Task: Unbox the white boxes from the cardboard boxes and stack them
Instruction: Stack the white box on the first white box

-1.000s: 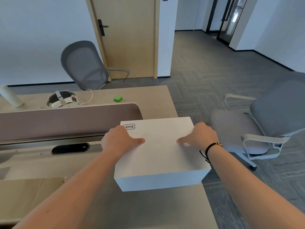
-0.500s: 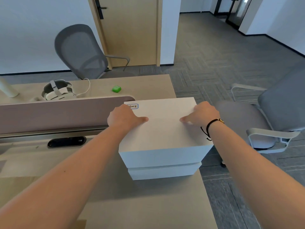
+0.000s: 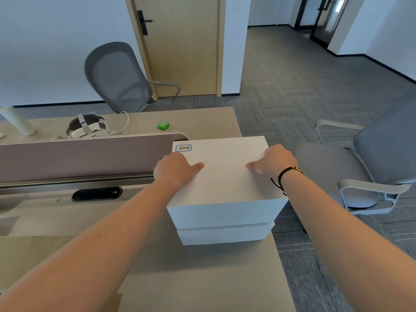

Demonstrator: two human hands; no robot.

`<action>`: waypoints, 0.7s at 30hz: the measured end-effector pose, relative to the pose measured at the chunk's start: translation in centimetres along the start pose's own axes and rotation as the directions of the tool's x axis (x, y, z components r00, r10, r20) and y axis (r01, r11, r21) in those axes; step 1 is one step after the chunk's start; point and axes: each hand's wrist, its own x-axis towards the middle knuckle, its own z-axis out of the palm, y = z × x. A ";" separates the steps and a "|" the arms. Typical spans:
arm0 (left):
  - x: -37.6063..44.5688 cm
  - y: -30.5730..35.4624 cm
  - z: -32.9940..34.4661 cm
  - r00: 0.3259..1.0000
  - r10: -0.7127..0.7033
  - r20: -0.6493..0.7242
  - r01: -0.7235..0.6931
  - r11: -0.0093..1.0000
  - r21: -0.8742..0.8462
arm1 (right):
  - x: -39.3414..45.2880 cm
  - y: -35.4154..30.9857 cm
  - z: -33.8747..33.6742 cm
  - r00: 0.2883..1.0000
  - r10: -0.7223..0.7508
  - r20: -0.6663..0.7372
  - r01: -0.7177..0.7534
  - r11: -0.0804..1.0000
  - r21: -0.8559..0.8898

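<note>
Two white boxes are stacked at the right end of the desk. The upper white box bears a small handwritten label at its far left corner and sits slightly offset over the lower white box. My left hand grips the upper box's left edge, thumb lying on the lid. My right hand, with a black bracelet at the wrist, grips its right edge the same way. A tan cardboard surface shows at the lower left, partly hidden by my left arm.
A mauve desk divider runs left of the stack. Behind it lie a white headset and a small green object. A grey chair stands close to the desk's right edge, and another chair stands by the door.
A second ago I held the upper box with no second box showing under it. It now rests on the lower white box. Both hands keep the same grip.
</note>
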 end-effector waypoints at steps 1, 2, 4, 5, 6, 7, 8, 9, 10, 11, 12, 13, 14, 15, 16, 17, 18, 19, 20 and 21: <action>-0.3 -0.2 0.0 1.000 0.006 0.024 -0.005 1.000 -0.029 | -0.3 0.0 0.1 1.000 -0.002 -0.003 0.002 1.000 0.018; -0.5 -0.5 0.2 0.999 0.018 0.051 -0.015 0.998 -0.059 | -0.6 0.1 0.2 1.000 -0.010 0.000 0.010 0.999 0.036; -1.5 -1.3 0.0 0.993 0.063 0.099 -0.053 0.993 -0.107 | -1.4 0.4 0.7 0.999 -0.030 0.014 0.029 0.998 0.047; -2.1 -1.6 -0.3 0.990 0.083 0.113 -0.069 0.991 -0.118 | -2.0 0.5 1.0 0.999 -0.037 0.010 0.037 0.999 0.031; -2.8 -2.1 -0.6 0.988 0.094 0.119 -0.079 0.989 -0.123 | -2.6 0.5 1.4 0.999 -0.044 -0.002 0.044 0.999 0.004; -3.5 -2.7 -0.8 0.988 0.105 0.113 -0.091 0.988 -0.123 | -3.2 0.5 1.8 0.999 -0.051 -0.018 0.050 0.998 -0.024; -4.2 -3.3 -1.0 0.988 0.109 0.106 -0.096 0.987 -0.127 | -3.8 0.3 2.1 0.998 -0.059 -0.027 0.058 0.997 -0.046; -4.8 -4.0 -1.2 0.988 0.111 0.106 -0.096 0.986 -0.136 | -4.6 0.1 2.3 0.997 -0.072 -0.026 0.070 0.995 -0.063; -5.3 -4.7 -1.4 0.987 0.112 0.114 -0.095 0.985 -0.145 | -5.4 -0.2 2.5 0.995 -0.093 -0.021 0.090 0.992 -0.082; -6.0 -5.4 -1.5 0.986 0.114 0.120 -0.096 0.984 -0.150 | -6.2 -0.5 2.8 0.993 -0.121 -0.016 0.118 0.987 -0.104; -6.5 -6.2 -1.6 0.986 0.108 0.130 -0.089 0.985 -0.145 | -7.1 -0.8 3.1 0.988 -0.151 -0.009 0.149 0.982 -0.116; -7.1 -6.9 -1.7 0.986 0.100 0.132 -0.083 0.988 -0.129 | -8.0 -1.1 3.4 0.984 -0.176 0.005 0.176 0.978 -0.112; -7.7 -7.6 -1.9 0.987 0.094 0.127 -0.079 0.990 -0.117 | -9.0 -1.6 3.8 0.980 -0.195 0.024 0.197 0.975 -0.101; -8.3 -8.3 -2.1 0.989 0.095 0.112 -0.083 0.990 -0.111 | -10.0 -2.0 4.2 0.976 -0.213 0.043 0.217 0.971 -0.102; -8.8 -9.1 -2.1 0.990 0.101 0.100 -0.090 0.990 -0.108 | -10.9 -2.5 4.7 0.971 -0.234 0.057 0.239 0.965 -0.110; -9.3 -9.8 -2.1 0.990 0.105 0.094 -0.095 0.990 -0.107 | -11.9 -3.0 5.1 0.964 -0.258 0.067 0.264 0.958 -0.114; -9.8 -10.6 -2.2 0.991 0.100 0.093 -0.089 0.989 -0.119 | -12.9 -3.6 5.6 0.957 -0.282 0.072 0.288 0.951 -0.109; -10.4 -11.4 -2.2 0.991 0.095 0.092 -0.082 0.988 -0.134 | -13.9 -4.1 6.1 0.950 -0.303 0.075 0.309 0.946 -0.093; -11.0 -12.2 -2.4 0.992 0.091 0.091 -0.077 0.986 -0.147 | -14.9 -4.7 6.6 0.944 -0.319 0.082 0.325 0.943 -0.072; -11.7 -13.0 -2.4 0.992 0.091 0.089 -0.076 0.985 -0.152 | -16.0 -5.3 7.2 0.937 -0.338 0.088 0.343 0.938 -0.050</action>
